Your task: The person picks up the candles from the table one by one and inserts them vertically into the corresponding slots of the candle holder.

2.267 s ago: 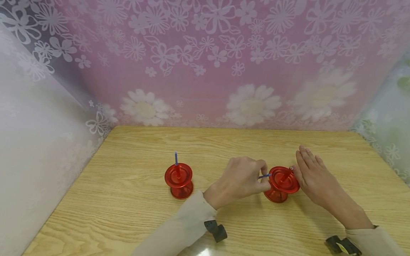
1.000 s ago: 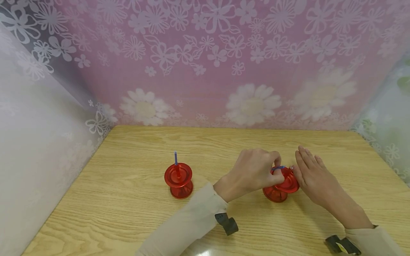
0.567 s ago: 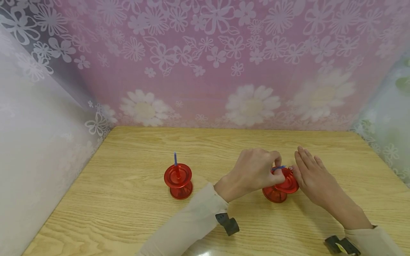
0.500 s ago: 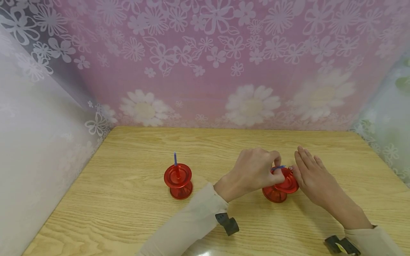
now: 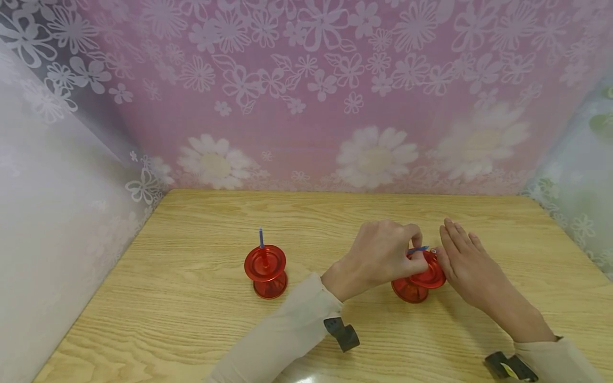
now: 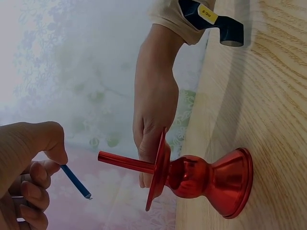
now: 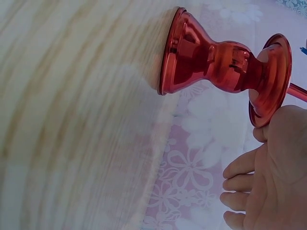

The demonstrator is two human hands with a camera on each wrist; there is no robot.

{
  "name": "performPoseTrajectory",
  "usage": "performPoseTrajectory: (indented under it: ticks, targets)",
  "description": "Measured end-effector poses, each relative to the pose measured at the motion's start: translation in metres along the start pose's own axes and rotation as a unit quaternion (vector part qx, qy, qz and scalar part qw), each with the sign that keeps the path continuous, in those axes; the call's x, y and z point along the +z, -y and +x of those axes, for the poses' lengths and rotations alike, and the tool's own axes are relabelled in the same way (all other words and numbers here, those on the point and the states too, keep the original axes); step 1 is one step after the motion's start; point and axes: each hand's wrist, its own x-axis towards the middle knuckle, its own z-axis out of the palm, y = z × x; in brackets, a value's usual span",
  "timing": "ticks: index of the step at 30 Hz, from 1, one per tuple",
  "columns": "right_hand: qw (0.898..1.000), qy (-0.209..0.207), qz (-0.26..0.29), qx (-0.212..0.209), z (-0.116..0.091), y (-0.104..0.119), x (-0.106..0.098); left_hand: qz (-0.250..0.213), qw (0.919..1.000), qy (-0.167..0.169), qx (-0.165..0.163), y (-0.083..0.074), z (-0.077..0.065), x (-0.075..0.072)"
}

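In the head view my left hand (image 5: 380, 255) pinches a thin blue candle (image 5: 417, 249) between thumb and forefinger, over the dish of the right-hand red candle holder (image 5: 411, 291). The left wrist view shows the blue candle (image 6: 76, 182) slanted and apart from the open end of the holder's upright red tube (image 6: 125, 162). My right hand (image 5: 471, 266) lies along the dish's right side with straight fingers. Seen from the right wrist, its thumb touches the rim of the dish (image 7: 273, 91). That holder stands upright on its flared base.
A matching red candle holder (image 5: 270, 287) stands to the left on the wooden table (image 5: 191, 319), a blue candle (image 5: 261, 238) upright in its tube. Behind the table hangs a pink flowered backdrop (image 5: 306, 122), with pale flowered sheets at both sides.
My left hand has moved right with the blue candle, from beside the dish to over it, and has stayed almost still since. The right hand and both holders keep their places.
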Motion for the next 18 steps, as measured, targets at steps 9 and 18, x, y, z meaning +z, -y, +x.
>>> performPoseTrajectory:
  ticks: [9, 18]
  targets:
    - [1.000, -0.014, 0.004, -0.005, -0.001, -0.001, 0.001, -0.090, 0.9953, -0.006, -0.035, 0.000, 0.009, -0.004]
    - [1.000, -0.008, 0.004, -0.005, -0.001, 0.000, 0.001, -0.265, 0.9629, -0.007, -0.048, 0.007, 0.015, 0.000]
